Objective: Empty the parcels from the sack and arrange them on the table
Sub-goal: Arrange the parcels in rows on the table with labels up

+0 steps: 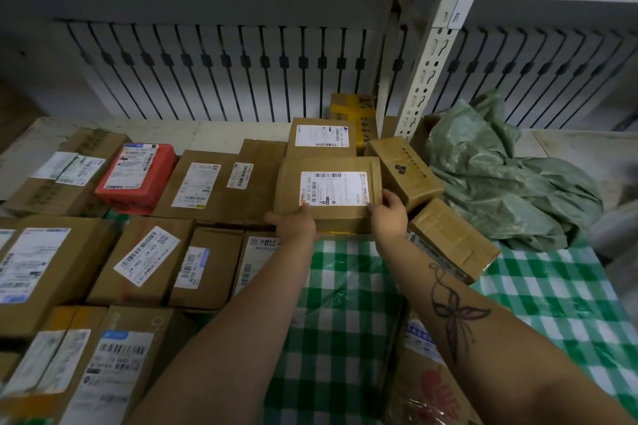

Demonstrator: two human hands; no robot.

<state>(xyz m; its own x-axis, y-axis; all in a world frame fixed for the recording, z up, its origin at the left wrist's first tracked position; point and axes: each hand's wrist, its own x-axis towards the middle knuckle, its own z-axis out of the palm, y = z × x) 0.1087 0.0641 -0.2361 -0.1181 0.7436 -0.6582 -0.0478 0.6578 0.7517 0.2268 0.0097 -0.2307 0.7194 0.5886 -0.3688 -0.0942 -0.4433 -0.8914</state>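
Observation:
A flat brown cardboard parcel (328, 188) with a white shipping label lies among other boxes at the middle of the table. My left hand (295, 224) grips its near left edge, and my right hand (388, 214) grips its near right corner, thumb on top by the label. The crumpled green sack (500, 179) lies slumped at the right, behind the parcels. Several brown parcels cover the left half of the table, among them a red parcel (138, 176).
A green-and-white checked cloth (552, 290) covers the table in front of me. Two brown boxes (452, 238) lean by my right hand. A white perforated shelf post (435, 55) rises behind, with a slatted radiator cover along the wall.

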